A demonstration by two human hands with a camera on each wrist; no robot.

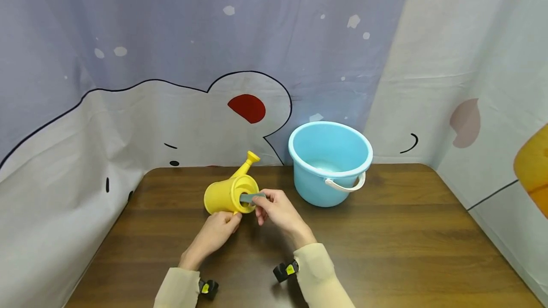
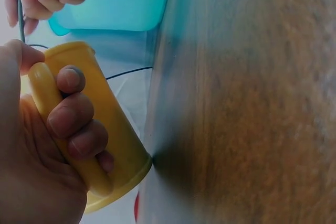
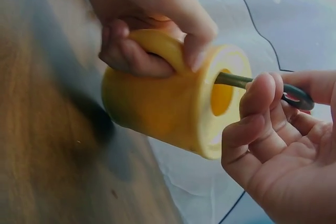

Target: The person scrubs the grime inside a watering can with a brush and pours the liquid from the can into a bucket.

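Feeding of tool into can mouth, near table's rear edge: left hand clenched handle, right hand pinched tool; alignment with hole was advisable.

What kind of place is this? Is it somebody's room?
Probably a small indoor work corner, not a lived-in room. A cartoon-printed cloth hangs as a backdrop around a wooden table, which holds only a yellow toy watering can and a blue bucket.

Watering can on table, left of bucket.
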